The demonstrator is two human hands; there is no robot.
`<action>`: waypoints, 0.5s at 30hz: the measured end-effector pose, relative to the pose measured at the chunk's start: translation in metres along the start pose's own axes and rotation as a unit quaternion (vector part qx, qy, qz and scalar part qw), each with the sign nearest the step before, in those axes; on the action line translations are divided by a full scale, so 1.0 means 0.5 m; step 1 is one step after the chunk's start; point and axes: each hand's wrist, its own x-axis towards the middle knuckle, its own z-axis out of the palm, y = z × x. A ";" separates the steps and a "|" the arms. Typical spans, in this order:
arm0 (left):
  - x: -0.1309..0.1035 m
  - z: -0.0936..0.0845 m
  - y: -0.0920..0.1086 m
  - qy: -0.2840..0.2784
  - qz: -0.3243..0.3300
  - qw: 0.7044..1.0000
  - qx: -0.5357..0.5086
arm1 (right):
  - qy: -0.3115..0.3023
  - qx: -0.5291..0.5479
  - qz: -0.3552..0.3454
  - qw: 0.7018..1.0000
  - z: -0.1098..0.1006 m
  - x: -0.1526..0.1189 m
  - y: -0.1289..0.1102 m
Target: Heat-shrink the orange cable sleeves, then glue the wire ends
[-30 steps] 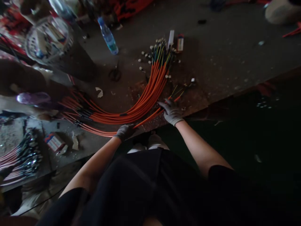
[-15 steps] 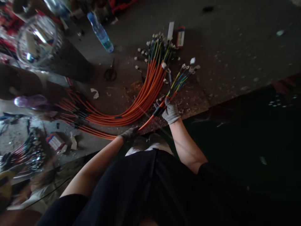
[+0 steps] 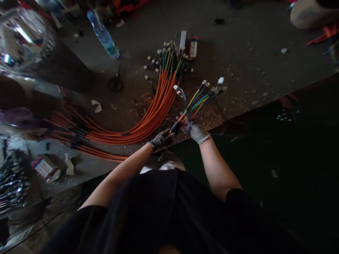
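Note:
My left hand [image 3: 161, 139], in a grey glove, is closed round a few orange cables [image 3: 106, 153] just below their black-taped part. Close beside it, my gloved right hand [image 3: 198, 132] grips the same cables near where the orange jacket ends. Beyond my right hand the thin yellow, blue and black wires [image 3: 200, 97] fan out, tipped with ring terminals and a white connector [image 3: 220, 81]. A thicker bundle of orange cables [image 3: 148, 128] curves over the work surface behind my hands, its terminal ends pointing away from me.
A water bottle [image 3: 104, 35] and scissors [image 3: 116, 83] lie left of the bundle. A small box [image 3: 193, 47] stands behind the terminal ends, another box [image 3: 44, 166] at lower left. A large cylinder [image 3: 58, 60] holds items. The table edge [image 3: 227, 120] runs past my right hand.
My left hand has slid along the orange cables up to the taped part, close to my right hand. The wire ends have spread wider. The view has shifted slightly right.

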 end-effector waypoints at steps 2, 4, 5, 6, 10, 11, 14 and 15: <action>0.003 0.005 -0.005 0.001 -0.006 1.000 -0.005 | 0.043 0.042 -0.007 0.998 -0.020 0.014 -0.019; 0.008 0.005 -0.009 0.000 -0.011 1.000 -0.004 | 0.089 0.092 0.001 0.992 -0.024 0.022 -0.031; 0.012 0.004 -0.011 0.000 -0.012 1.000 -0.003 | 0.106 0.115 0.014 0.988 -0.021 0.022 -0.034; 0.016 0.002 -0.012 0.000 -0.011 1.000 0.001 | 0.116 0.134 0.032 0.984 -0.016 0.021 -0.035; 0.032 -0.020 -0.010 -0.027 -0.007 0.999 0.029 | 0.101 0.151 0.078 0.980 -0.002 0.012 -0.033; 0.035 -0.028 -0.008 -0.043 -0.009 0.998 0.043 | 0.090 0.147 0.080 0.982 -0.002 0.012 -0.034; 0.042 -0.049 -0.004 -0.071 -0.015 0.994 0.086 | 0.050 0.131 0.082 0.987 -0.004 0.026 -0.047; 0.045 -0.053 -0.002 -0.062 -0.015 0.993 0.095 | 0.046 0.123 0.084 0.988 -0.003 0.033 -0.052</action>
